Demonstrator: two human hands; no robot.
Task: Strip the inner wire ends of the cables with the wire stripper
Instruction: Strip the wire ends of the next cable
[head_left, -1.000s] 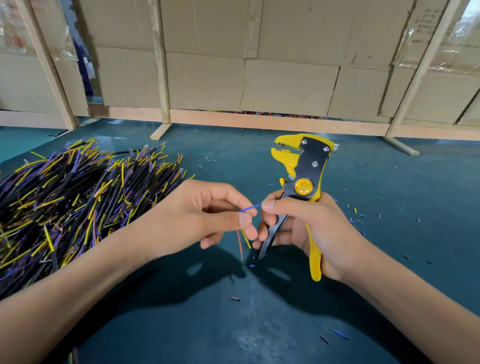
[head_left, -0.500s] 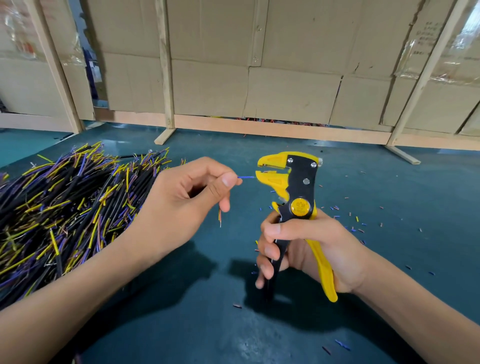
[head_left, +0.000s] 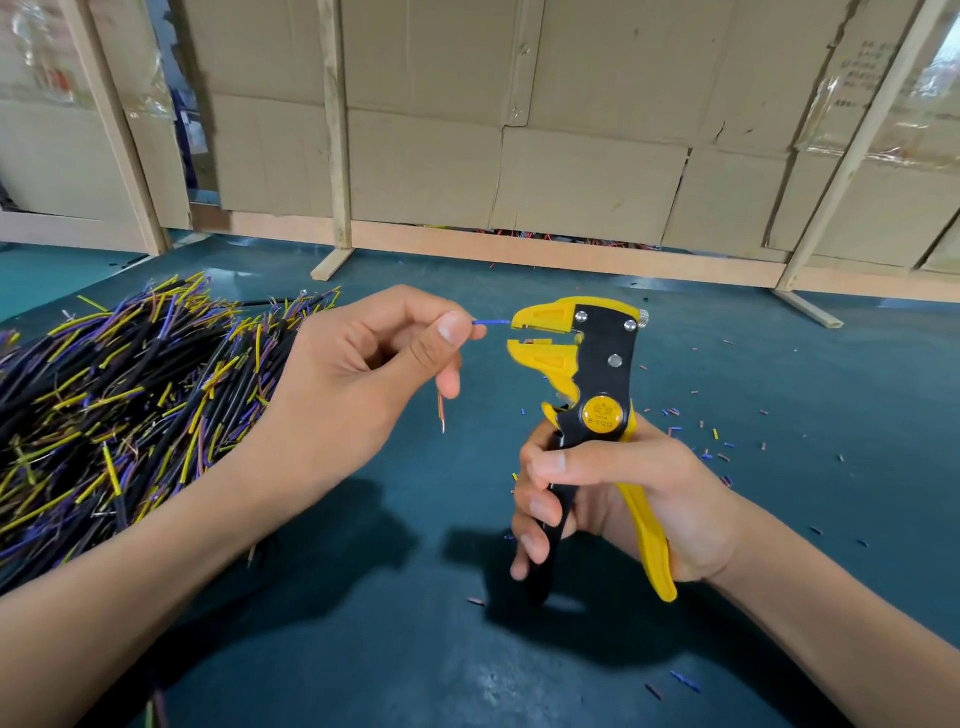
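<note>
1. The blue wire (head_left: 491, 322) is pinched between thumb and forefinger of the left hand (head_left: 363, 384), its tip just reaching the yellow head of the wire stripper (head_left: 576, 364).
2. The stripper is held upright above the bench (head_left: 779, 415) by the right hand (head_left: 613, 499), fingers (head_left: 540, 506) curled round the handles; the jaws stand apart.
3. Other inner wires, one with a bare tip, are seen hanging below the left hand.
4. For a clean strip, the wire is best kept level and fed squarely between the jaws before any squeeze is made.
5. The grip is probably best kept close to the wire end, so buckling is avoided.
6. A cable pile (head_left: 119, 395) is left waiting at the left.
</note>
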